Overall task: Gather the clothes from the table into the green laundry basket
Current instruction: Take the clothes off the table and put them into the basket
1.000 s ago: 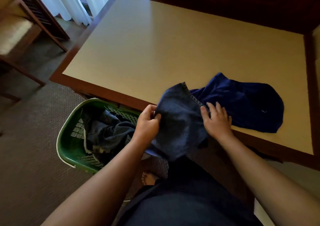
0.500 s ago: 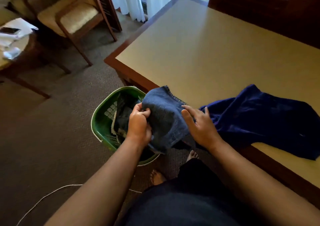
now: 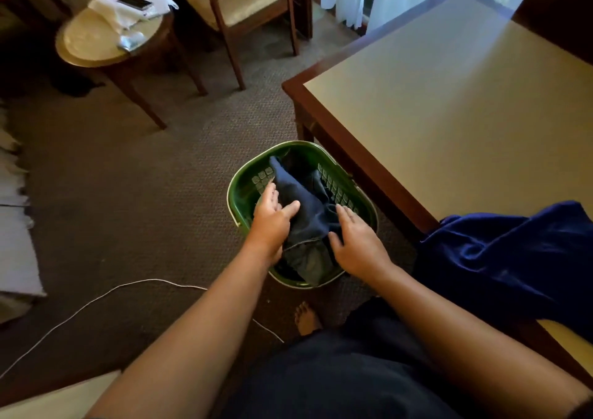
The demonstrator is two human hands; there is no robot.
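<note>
Both hands are down in the green basket (image 3: 239,190), which stands on the carpet just beside the near corner of the table (image 3: 449,113). The left hand (image 3: 272,218) lies on the left flank of a dark denim garment (image 3: 309,216) and the right hand (image 3: 357,245) on its right flank, so the garment sits between them and inside the basket walls, on top of other dark cloth. The left fingers (image 3: 269,195) are straight and spread, the thumb lying flat on the denim. The right fingers (image 3: 346,214) are likewise extended and flat. Neither hand is clenched or pinching; both appear released, touching the cloth only. Both forearms reach forward and down, palms down, wrists roughly level with the basket rim. The one garment visible on the table is a deep blue piece (image 3: 513,251). It lies well to the right of both hands and higher, on the tabletop, with its near part draped over the table's front edge. Its long axis appears to run left to right along that edge, and its far end passes out of view at the right. The right hand is plainly the nearer. In my judgement the denim is delivered, and the next move calls for lifting clear of the basket and swinging right to take the blue piece by its hanging edge.
</note>
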